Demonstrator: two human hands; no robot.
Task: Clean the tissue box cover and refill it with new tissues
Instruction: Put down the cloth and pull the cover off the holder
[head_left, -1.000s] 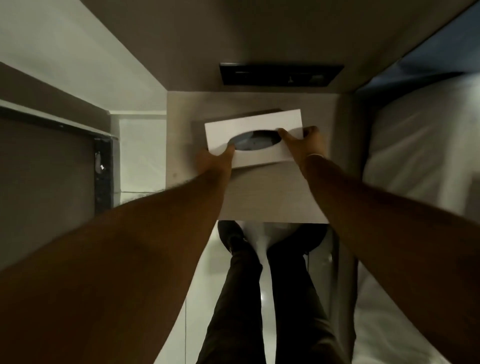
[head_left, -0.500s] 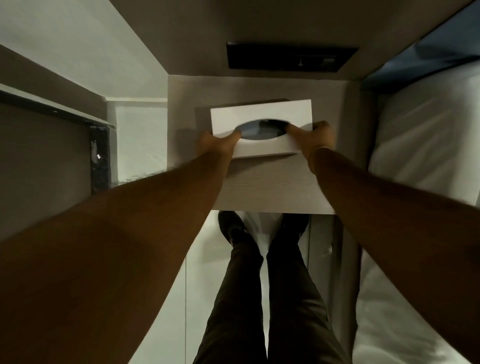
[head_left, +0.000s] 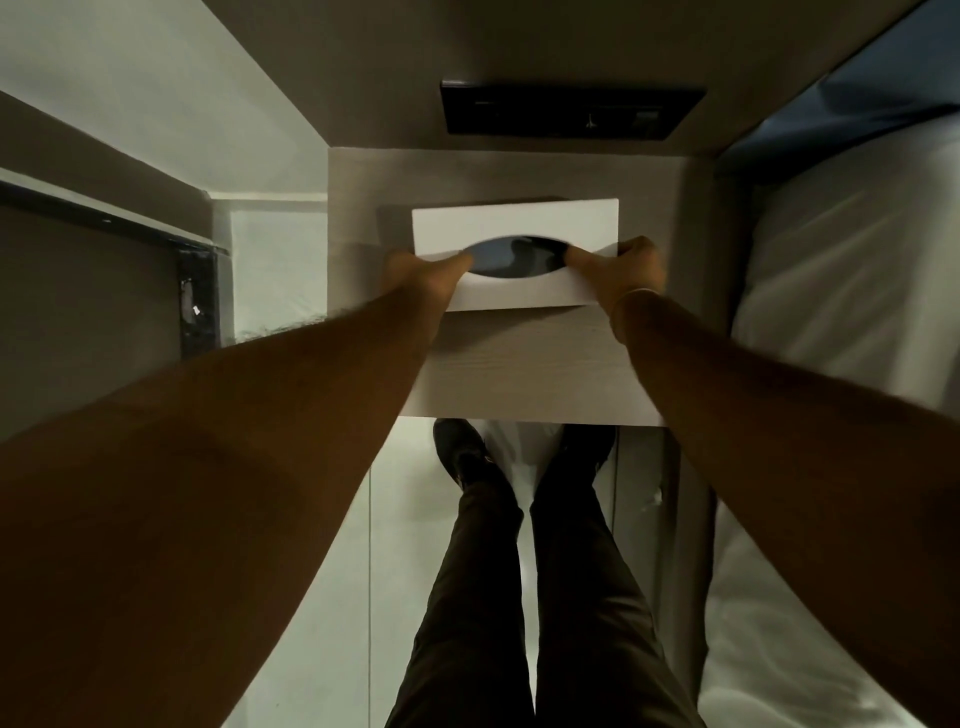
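Since 1 s ago, tissue box cover (head_left: 519, 228) sits more level and squarer to surface (head_left: 524, 374), w/ both hands on it as before. Left hand (head_left: 421, 275) clamps left end, thumb tip at oval slot edge; right hand (head_left: 623, 267) grips right end, thumb likewise. Neither hand is spread wide. Cover lies mid-surface, beside bed (head_left: 852, 270).

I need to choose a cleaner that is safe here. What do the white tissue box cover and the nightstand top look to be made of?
Tissue box cover: smooth, matte white with crisp edges; painted wood, plastic or card, which of them is unclear. Nightstand top: pale wood or wood-look laminate, with fine straight grain lines and a flat, low-sheen finish.
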